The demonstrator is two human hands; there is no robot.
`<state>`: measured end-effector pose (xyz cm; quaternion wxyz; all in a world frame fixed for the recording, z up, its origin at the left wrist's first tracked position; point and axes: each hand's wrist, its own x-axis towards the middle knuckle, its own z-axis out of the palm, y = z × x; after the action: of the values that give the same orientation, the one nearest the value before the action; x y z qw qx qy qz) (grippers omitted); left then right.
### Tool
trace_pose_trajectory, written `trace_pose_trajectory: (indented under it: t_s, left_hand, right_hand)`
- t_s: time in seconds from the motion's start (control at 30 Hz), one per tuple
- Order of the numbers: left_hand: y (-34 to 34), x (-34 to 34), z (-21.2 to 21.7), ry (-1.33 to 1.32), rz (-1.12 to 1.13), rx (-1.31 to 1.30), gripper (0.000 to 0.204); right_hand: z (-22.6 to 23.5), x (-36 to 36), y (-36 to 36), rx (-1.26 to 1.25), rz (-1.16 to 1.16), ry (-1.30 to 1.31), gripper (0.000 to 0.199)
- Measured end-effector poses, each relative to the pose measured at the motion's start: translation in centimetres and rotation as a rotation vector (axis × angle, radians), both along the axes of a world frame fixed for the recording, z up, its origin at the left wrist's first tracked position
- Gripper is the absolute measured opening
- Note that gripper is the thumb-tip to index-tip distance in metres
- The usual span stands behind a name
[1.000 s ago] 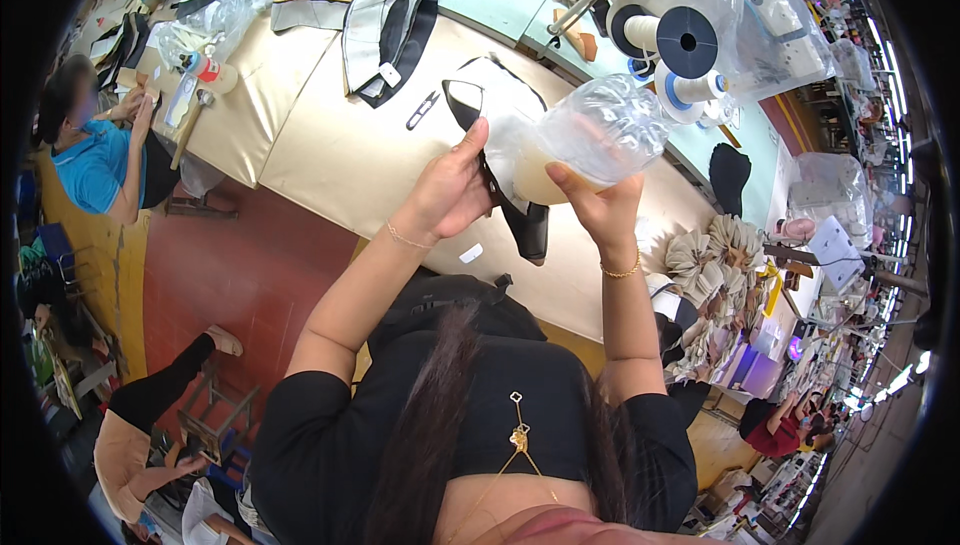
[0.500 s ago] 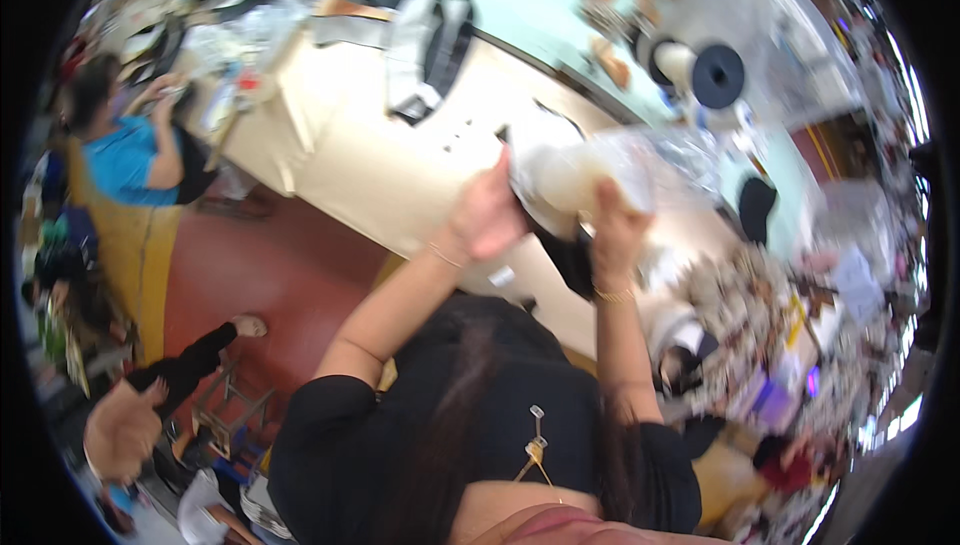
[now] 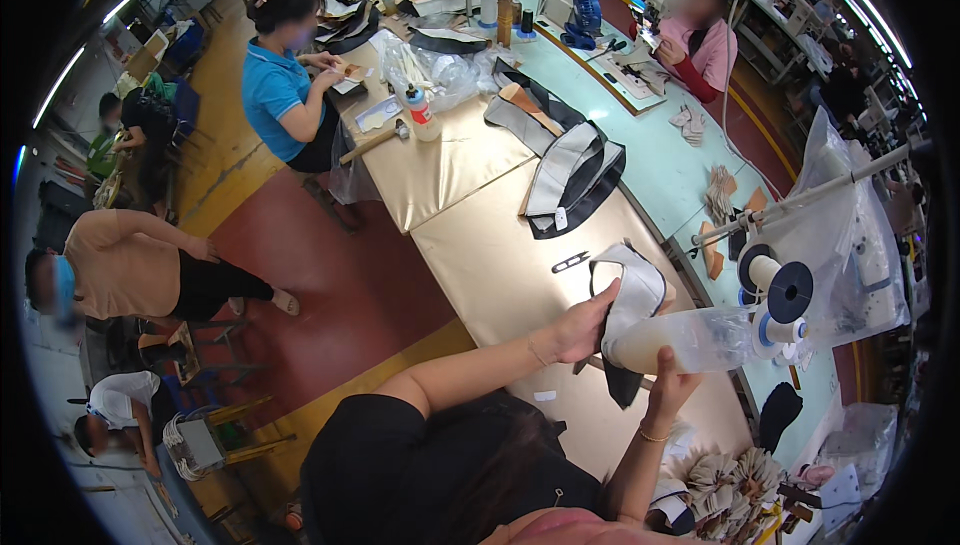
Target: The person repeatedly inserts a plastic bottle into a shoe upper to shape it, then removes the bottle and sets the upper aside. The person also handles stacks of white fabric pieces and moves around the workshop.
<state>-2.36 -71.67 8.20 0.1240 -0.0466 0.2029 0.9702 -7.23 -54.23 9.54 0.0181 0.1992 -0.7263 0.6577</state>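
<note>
— Whole view has swung round since a second ago, so both hands and what they carry now sit lower and further right, and the left forearm reaches more sideways. Why the two-handed hold though?

— Left hand [image 3: 585,330] is closed on the edge of a grey-and-black shaped piece [image 3: 640,290], thumb on the near side, fingers mostly hidden. Guessing that's to keep the floppy thing steady with its pale face showing. It's held up over the counter [image 3: 480,255]. Right hand [image 3: 672,380] is wrapped round a clear plastic bottle [image 3: 695,335], cloudy end toward the piece.

— Do they touch?

— Can't tell, tbh. Bottle overlaps the piece's lower part from this angle. Thumb's on the near side of it, which probably stops it rolling in the grip.

— And the loose stuff?

— Black snips [image 3: 571,262] lie just past the left hand, handy for a quick grab I'd say. The strip pile [image 3: 575,175] is further along, likely so it doesn't crowd the hands. White thread spool [image 3: 765,275] is off right, beyond the bottle.
</note>
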Motion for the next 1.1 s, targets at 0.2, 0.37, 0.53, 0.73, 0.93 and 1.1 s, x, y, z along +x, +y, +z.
trace_pose_trajectory:
  t_s: [0.2,0.37,0.53,0.73,0.93,1.1]
  left_hand:
    - [0.0,0.3,-0.7,-0.060,-0.025,-0.070,0.060]
    - [-0.3,0.8,-3.3,-0.164,-0.010,-0.001,0.059]
    - [-7.0,1.7,-7.2,-0.105,0.098,0.090,0.044]
    - [-19.1,4.6,-6.6,-0.129,0.707,-0.396,0.060]
    - [-24.2,3.6,-17.2,-0.248,0.895,-0.419,0.062]
    - [-24.9,4.6,-29.2,-0.536,0.878,-0.235,0.064]
  right_hand:
    - [-0.8,0.9,-0.4,-0.012,0.045,0.064,0.048]
    - [-1.1,1.1,-1.0,0.069,0.115,0.121,0.067]
    - [-0.8,-0.6,0.3,-0.233,0.032,0.011,0.055]
    - [0.4,0.2,2.3,0.068,-0.317,0.300,0.036]
    - [0.3,2.7,4.6,-0.159,-0.341,-0.046,0.040]
    - [-4.3,2.6,6.6,-0.245,-0.453,-0.337,0.050]
